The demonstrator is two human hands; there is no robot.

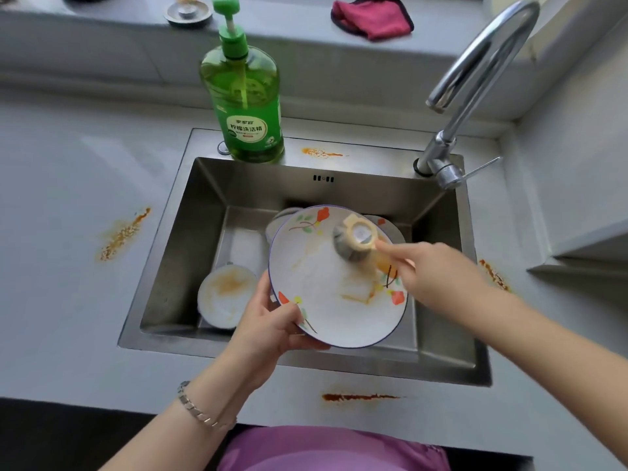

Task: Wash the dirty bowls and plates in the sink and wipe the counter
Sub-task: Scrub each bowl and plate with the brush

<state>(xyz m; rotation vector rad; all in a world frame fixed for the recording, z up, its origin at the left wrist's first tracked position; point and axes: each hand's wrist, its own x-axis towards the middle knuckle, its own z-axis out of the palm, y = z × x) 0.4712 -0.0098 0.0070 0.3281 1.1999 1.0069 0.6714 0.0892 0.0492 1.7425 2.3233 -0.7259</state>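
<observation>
Your left grip (268, 321) pinches the near-left edge of the round white ceramic plate with a blue rim and orange flowers (326, 311). The thumb is on the face and the fingers curl behind, so the plate stands tilted with its dirty face toward you and toward the other hand. You hold it over the stainless steel sink (163, 253), which I judge lets drips and loosened sauce fall into the basin rather than onto the grey surface (68, 164).

Your right grip (438, 277) is closed round the handle of the steel-wool scrubber with a cream plastic handle (355, 241). Its wire pad presses on the upper right of the plate's face. The handle is blurred, so exact finger placement cannot be told. Orange smears show on the plate between the two grips, so the scrubbing looks partly done.

Just left of the left grip, a small white bowl stained orange (226, 294) sits in the basin. More white dishes (282, 219) show just beyond the plate.

Well beyond both grips, the green pump bottle of dish soap (248, 107) stands on the sink's back ledge. The curved chrome tap (475, 73) rises beyond the right grip, and no water is seen running. Orange spills (124, 234) mark the surface left of the left grip, not yet wiped. A pink cloth (372, 17) lies on the far ledge.
</observation>
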